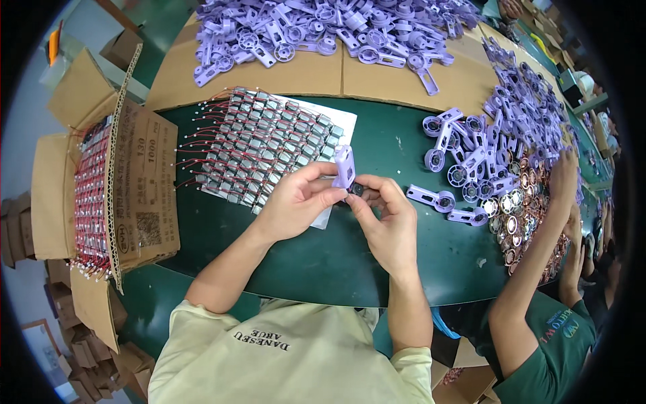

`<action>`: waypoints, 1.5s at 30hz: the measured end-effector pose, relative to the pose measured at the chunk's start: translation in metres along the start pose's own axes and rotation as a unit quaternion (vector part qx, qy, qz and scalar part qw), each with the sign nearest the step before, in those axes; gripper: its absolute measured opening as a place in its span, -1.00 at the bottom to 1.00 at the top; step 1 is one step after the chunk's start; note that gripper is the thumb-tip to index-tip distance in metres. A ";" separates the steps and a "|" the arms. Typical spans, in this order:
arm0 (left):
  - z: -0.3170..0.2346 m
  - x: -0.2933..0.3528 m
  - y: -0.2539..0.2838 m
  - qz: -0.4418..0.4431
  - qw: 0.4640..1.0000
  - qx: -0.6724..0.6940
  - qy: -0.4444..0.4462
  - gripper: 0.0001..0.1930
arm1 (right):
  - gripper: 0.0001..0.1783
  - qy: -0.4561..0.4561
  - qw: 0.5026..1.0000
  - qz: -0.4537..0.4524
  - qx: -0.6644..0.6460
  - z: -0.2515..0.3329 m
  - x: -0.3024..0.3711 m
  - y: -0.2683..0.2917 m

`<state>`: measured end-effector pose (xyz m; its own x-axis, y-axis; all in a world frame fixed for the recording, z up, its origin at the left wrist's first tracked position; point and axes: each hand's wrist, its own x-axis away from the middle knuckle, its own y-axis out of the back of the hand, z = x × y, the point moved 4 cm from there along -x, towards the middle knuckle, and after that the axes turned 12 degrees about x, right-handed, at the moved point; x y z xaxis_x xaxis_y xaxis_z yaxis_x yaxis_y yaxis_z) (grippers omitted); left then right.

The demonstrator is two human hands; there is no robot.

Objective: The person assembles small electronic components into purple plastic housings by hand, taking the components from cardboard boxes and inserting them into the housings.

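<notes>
Over the green table, my left hand grips a purple plastic housing that stands upright between thumb and fingers. My right hand pinches the lower end of the same housing, at a small dark round part. The fingertips of both hands nearly meet there and hide how that part sits in the housing. Just beyond and left of my hands, rows of small grey motor-like parts with red wires lie on a white sheet.
A cardboard box with more wired parts stands at left. Purple housings are heaped on cardboard at the back. More housings with dark round ends lie at right beside copper-coloured rings. A co-worker's arm reaches in there.
</notes>
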<state>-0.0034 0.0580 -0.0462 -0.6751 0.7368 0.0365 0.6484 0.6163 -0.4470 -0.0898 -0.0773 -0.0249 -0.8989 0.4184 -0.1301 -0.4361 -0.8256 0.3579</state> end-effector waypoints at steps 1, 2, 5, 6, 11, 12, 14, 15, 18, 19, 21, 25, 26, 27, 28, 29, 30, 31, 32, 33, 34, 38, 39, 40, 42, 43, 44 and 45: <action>0.000 0.000 -0.001 0.000 1.000 0.000 0.000 -0.65 | -0.73 -0.008 1.000 -0.003 -0.004 -0.001 0.001 0.000; -0.003 0.000 -0.002 -0.002 1.000 -0.009 -0.015 -0.67 | -0.73 -0.007 1.000 -0.003 -0.004 -0.001 0.001 -0.001; -0.001 0.000 0.001 -0.004 0.999 -0.043 -0.027 -0.70 | -0.72 -0.020 1.000 0.000 -0.011 -0.007 0.001 -0.005; 0.001 0.002 0.001 -0.006 0.997 -0.068 -0.021 -0.72 | -0.72 -0.022 0.999 -0.009 -0.039 -0.009 0.003 -0.007; -0.001 0.002 0.000 -0.040 0.998 -0.047 0.006 -0.72 | -0.74 0.013 0.994 -0.036 -0.098 -0.001 0.002 -0.007; -0.003 0.003 -0.004 -0.020 1.000 -0.019 0.012 -0.69 | -0.73 0.027 0.999 -0.025 -0.023 -0.001 0.002 -0.005; 0.003 0.003 -0.001 -0.013 0.999 0.035 0.005 -0.62 | -0.68 0.020 0.999 0.007 0.031 -0.003 0.003 -0.008; -0.001 0.002 -0.001 -0.018 0.999 0.038 0.014 -0.61 | -0.64 0.001 1.000 0.026 0.010 -0.007 0.002 -0.012; -0.007 0.000 0.005 -0.017 0.999 0.044 0.020 -0.60 | -0.63 0.001 0.999 0.036 -0.039 -0.007 0.002 -0.012; -0.009 0.000 0.005 -0.013 0.998 0.056 0.025 -0.60 | -0.65 0.004 0.999 0.035 -0.039 -0.006 0.002 -0.012; -0.005 0.001 0.000 0.028 0.997 0.058 0.034 -0.58 | -0.69 -0.005 0.997 0.034 -0.066 -0.011 0.003 -0.013; -0.003 0.002 -0.001 0.036 0.995 0.078 0.055 -0.57 | -0.72 -0.031 0.995 0.039 -0.081 -0.013 0.003 -0.011; -0.002 0.001 -0.001 0.042 0.995 0.073 0.053 -0.57 | -0.73 -0.035 0.994 0.035 -0.093 -0.013 0.003 -0.012; -0.002 0.002 -0.002 0.045 0.996 0.060 0.054 -0.58 | -0.73 -0.036 0.994 0.035 -0.094 -0.012 0.003 -0.012; -0.002 0.002 -0.003 0.044 0.996 0.059 0.055 -0.58 | -0.74 -0.029 0.995 0.029 -0.095 -0.011 0.002 -0.012; -0.003 0.003 -0.004 0.039 0.997 0.061 0.042 -0.59 | -0.75 -0.023 0.995 0.023 -0.095 -0.010 0.002 -0.012; -0.004 0.004 -0.005 0.035 0.997 0.063 0.030 -0.60 | -0.75 -0.024 0.995 0.021 -0.095 -0.010 0.002 -0.012; -0.004 0.004 -0.006 0.037 0.997 0.063 0.032 -0.60 | -0.75 -0.016 0.996 0.018 -0.086 -0.010 0.001 -0.012; -0.004 0.004 -0.007 0.028 0.995 0.083 0.040 -0.61 | -0.76 -0.007 0.997 0.016 -0.078 -0.010 0.001 -0.011; -0.003 0.005 -0.005 0.017 0.994 0.102 0.045 -0.62 | -0.76 -0.007 0.997 0.015 -0.079 -0.010 0.001 -0.013; -0.003 0.004 -0.005 0.017 0.994 0.101 0.046 -0.62 | -0.76 -0.013 0.996 0.007 -0.093 -0.010 0.001 -0.014; -0.002 0.004 -0.002 0.021 0.989 0.132 0.068 -0.65 | -0.77 -0.002 0.995 -0.009 -0.097 -0.006 0.003 -0.014; -0.003 0.004 -0.001 0.020 0.985 0.151 0.082 -0.66 | -0.77 0.000 0.995 -0.010 -0.098 -0.005 0.004 -0.013; -0.002 0.003 -0.001 0.021 0.985 0.149 0.081 -0.66 | -0.78 -0.001 0.998 0.001 -0.059 -0.005 0.005 -0.013; 0.004 0.003 -0.003 -0.001 0.988 0.133 0.081 -0.64 | -0.78 -0.003 1.000 0.009 -0.019 -0.006 0.005 -0.011; 0.004 0.002 -0.006 -0.007 0.991 0.107 0.076 -0.63 | -0.78 -0.022 0.998 0.005 -0.053 -0.008 0.004 -0.010; 0.002 0.002 -0.008 -0.004 0.991 0.107 0.078 -0.63 | -0.78 -0.041 0.995 0.001 -0.086 -0.010 0.003 -0.009; -0.001 0.003 -0.010 -0.008 0.993 0.092 0.072 -0.62 | -0.77 -0.041 0.991 0.002 -0.127 -0.009 0.001 -0.008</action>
<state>-0.0120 0.0545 -0.0408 -0.6185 0.7678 0.1668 0.5540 0.5767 -0.6004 -0.0878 -0.0737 -0.0359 -0.8983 0.4365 -0.0503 -0.4393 -0.8913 0.1119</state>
